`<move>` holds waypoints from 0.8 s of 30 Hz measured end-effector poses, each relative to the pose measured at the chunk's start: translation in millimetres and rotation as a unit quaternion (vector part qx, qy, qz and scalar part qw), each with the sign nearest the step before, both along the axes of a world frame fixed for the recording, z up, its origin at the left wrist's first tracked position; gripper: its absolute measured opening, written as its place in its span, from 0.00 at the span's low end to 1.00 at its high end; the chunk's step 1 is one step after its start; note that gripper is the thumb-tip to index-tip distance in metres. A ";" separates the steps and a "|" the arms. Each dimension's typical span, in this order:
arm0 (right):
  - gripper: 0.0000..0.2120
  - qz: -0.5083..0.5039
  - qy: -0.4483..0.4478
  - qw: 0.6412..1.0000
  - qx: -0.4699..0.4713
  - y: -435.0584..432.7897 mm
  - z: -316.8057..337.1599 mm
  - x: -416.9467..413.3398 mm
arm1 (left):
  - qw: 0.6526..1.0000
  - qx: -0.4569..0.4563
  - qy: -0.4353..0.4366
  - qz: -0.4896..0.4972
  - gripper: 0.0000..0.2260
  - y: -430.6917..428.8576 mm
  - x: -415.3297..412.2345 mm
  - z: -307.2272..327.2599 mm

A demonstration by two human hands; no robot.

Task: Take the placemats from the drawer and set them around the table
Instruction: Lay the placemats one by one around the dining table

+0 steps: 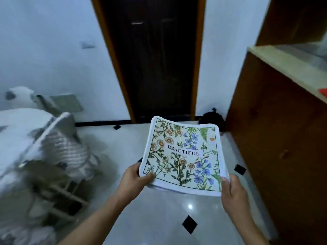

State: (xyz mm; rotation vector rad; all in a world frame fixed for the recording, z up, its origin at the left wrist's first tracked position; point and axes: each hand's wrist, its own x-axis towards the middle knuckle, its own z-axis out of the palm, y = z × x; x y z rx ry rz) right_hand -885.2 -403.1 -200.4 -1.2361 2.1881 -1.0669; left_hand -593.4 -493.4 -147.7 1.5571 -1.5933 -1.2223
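I hold a stack of floral placemats (184, 154) flat in front of me, above the floor. The top mat is white-edged, printed with daisies, blue flowers and the word BEAUTIFUL. My left hand (135, 179) grips the stack's near left corner, thumb on top. My right hand (233, 195) grips the near right corner, thumb on top as well. The table (16, 124) with a white cloth shows at the left edge, blurred. No drawer can be made out in this view.
A chair with a grey slatted back (60, 144) stands by the table on the left. A brown wooden cabinet with a pale stone top (276, 121) fills the right. Ahead is a dark doorway (157, 64). A black bag (212, 119) lies on the glossy white floor (159, 218).
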 end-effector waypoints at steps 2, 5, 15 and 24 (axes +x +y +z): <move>0.12 0.060 0.004 0.998 -0.019 -36.6 9.8 36.2 | 0.998 0.002 0.020 0.067 0.08 -0.9 45.5 7.5; 0.13 0.149 -0.005 0.989 -0.022 -96.8 17.1 96.5 | 0.984 -0.002 0.056 0.171 0.10 1.3 112.9 9.3; 0.13 0.482 -0.022 0.875 -0.023 -225.5 37.7 333.5 | 0.859 -0.036 0.084 0.503 0.12 77.7 258.3 20.9; 0.13 0.693 -0.012 0.718 -0.064 -162.8 46.9 551.7 | 0.687 -0.080 0.091 0.717 0.13 219.6 340.2 22.6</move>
